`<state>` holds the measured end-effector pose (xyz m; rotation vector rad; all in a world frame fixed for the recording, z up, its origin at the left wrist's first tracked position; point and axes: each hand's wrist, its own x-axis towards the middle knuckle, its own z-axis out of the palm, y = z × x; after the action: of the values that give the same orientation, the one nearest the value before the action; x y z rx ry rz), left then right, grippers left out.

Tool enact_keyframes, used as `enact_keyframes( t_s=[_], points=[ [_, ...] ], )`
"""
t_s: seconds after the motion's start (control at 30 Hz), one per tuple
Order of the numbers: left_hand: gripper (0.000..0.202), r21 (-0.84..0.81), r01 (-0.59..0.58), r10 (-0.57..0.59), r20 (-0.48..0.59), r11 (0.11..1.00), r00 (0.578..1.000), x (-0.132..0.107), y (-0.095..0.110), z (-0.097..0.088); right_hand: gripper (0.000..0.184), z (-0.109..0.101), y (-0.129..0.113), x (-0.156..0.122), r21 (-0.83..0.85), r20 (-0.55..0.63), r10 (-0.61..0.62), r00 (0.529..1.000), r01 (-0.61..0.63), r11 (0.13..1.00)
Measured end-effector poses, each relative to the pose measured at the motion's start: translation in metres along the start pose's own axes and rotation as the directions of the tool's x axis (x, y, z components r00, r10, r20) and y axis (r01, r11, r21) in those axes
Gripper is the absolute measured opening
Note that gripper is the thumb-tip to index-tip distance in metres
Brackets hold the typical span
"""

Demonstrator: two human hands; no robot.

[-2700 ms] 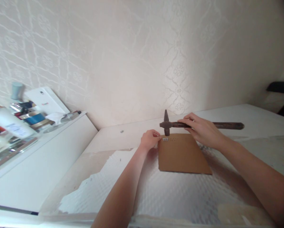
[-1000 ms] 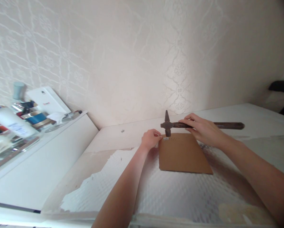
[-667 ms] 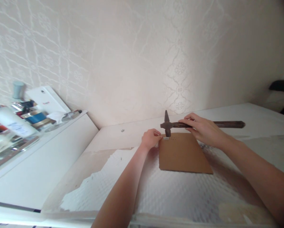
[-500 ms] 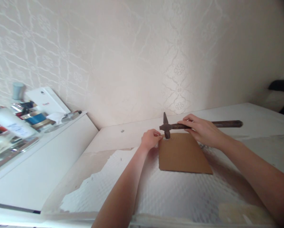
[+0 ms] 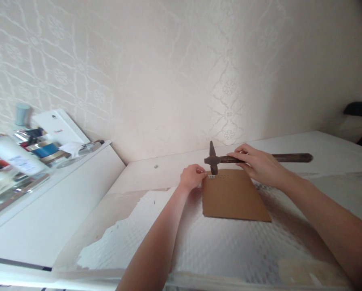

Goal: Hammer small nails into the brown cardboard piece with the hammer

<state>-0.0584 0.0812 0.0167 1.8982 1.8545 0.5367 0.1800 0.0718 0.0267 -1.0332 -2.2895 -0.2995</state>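
Nearest the camera, a white textured sheet (image 5: 229, 246) covers the bench (image 5: 329, 147), its left edge ragged where a bare beige patch (image 5: 108, 214) of the surface shows. Both forearms reach across this sheet from the bottom of the view. On the sheet lies a brown cardboard rectangle (image 5: 233, 196), flat, with a row of small marks along its far edge. The left hand (image 5: 191, 177) rests at the cardboard's far left corner, fingers curled and pinched together on something too small to make out, just beside the hammer's head. The right hand (image 5: 259, 165) is closed around the handle of a dark hammer (image 5: 213, 159), gripping close to the head; the handle runs out to the right past the hand, and the head hangs just over the cardboard's far left corner. Whether it touches cannot be told. Beyond, a small dark speck (image 5: 156, 166) lies on the bench near the patterned wall (image 5: 169, 72). To the left, well apart, a white shelf (image 5: 62, 178) carries cluttered bottles and tubes (image 5: 26, 141), blurred.
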Motion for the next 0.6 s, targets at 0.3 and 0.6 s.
enact_keyframes(
  t_s=[0.3, 0.6],
  points=[
    [0.019, 0.005, -0.001, 0.001, -0.005, 1.000, 1.000, 0.0008, -0.0007, 0.0004, 0.034, -0.0001, 0.0005, 0.0002, 0.030, -0.003, -0.005, 1.000, 0.005, 1.000],
    [0.020, 0.012, 0.002, -0.002, 0.000, 1.000, 1.000, -0.0007, 0.0012, -0.0005, 0.034, -0.0007, -0.0022, 0.0004, 0.037, -0.004, -0.005, 1.000, 0.005, 0.999]
  ],
)
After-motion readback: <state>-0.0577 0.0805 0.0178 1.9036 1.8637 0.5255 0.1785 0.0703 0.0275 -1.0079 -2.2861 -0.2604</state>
